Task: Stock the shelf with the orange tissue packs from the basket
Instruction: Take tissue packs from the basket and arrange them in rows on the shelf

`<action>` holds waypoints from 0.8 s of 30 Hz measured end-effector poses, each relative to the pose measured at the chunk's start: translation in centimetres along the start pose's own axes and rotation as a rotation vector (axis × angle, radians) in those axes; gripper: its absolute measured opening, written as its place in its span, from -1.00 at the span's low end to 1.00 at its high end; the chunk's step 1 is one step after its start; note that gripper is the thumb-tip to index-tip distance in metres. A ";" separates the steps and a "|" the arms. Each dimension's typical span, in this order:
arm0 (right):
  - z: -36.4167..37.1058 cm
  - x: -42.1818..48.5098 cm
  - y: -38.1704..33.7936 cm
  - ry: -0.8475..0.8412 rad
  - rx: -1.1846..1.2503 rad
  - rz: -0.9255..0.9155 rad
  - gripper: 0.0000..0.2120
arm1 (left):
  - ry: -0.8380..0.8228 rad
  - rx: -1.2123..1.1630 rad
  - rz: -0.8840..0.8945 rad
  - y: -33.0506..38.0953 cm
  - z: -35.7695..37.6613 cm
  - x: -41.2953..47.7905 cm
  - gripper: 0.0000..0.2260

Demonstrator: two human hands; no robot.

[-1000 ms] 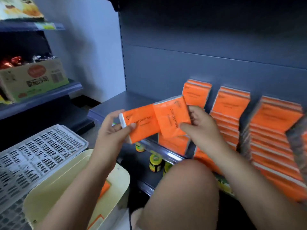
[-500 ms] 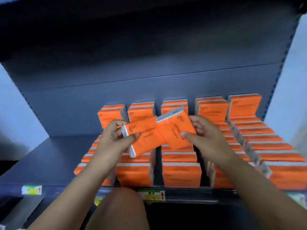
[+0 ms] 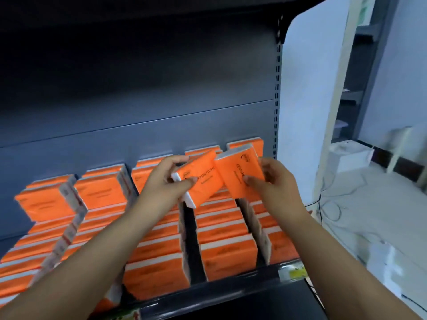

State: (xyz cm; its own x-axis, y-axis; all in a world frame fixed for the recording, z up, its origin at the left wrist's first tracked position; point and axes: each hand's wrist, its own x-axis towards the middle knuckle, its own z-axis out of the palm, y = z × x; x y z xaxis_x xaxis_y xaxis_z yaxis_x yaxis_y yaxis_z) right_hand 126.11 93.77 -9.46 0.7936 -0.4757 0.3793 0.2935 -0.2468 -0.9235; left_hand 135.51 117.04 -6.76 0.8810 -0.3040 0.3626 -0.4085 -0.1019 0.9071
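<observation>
Two orange tissue packs are held up over the stocked shelf, toward its back right.
- The left pack (image 3: pixel 201 179) is tilted, its white end low and to the left, with dark lettering on its face.
- The right pack (image 3: pixel 240 174) stands more upright, white end on top. We see the two packs meet at their near edges.
- The left hand (image 3: pixel 161 181) grips the left pack near its white end, with the thumb pressed on the front face and the fingers curled behind.
- The right hand (image 3: pixel 275 183) pinches the right pack, with the thumb on the front near the lower edge and the fingers wrapped round the right side.
- Both forearms reach in from the bottom of the view.

Below the hands, we note rows of orange packs (image 3: pixel 228 257) standing on edge, running from the front of the shelf to the back.
- A dark gap (image 3: pixel 191 239) separates two of the middle rows.
- The left rows are blurred, so we cannot count them reliably.
- The shelf's dark front lip (image 3: pixel 231 294) carries a yellow price label (image 3: pixel 292 272) at its right end.
- A grey back panel (image 3: pixel 138 88) rises behind the rows, with a slotted upright (image 3: pixel 278 88) at its right edge.

To the right of the unit we see a pale wall panel (image 3: pixel 307 112), a white box (image 3: pixel 349 155) and thin dark cables (image 3: pixel 330 204) lying on a pale floor.
</observation>
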 end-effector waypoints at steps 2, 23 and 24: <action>-1.2 0.6 0.2 0.061 -0.012 0.004 -0.73 | -0.036 0.031 0.011 0.3 1.6 1.7 -0.66; -5.5 3.1 2.2 0.291 -0.132 0.143 -0.72 | -0.278 0.840 0.289 0.8 13.1 13.3 -0.68; -5.5 3.1 2.3 0.286 -0.144 0.148 -0.71 | -0.273 0.850 0.300 0.8 13.1 13.3 -0.67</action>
State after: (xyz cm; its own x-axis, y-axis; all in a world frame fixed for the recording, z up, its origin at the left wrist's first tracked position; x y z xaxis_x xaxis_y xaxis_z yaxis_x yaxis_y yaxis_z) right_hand 126.31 87.08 -10.07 0.6346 -0.7273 0.2615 0.0920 -0.2649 -0.9599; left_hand 143.76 100.52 -4.03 0.6678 -0.6306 0.3954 -0.7418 -0.6074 0.2842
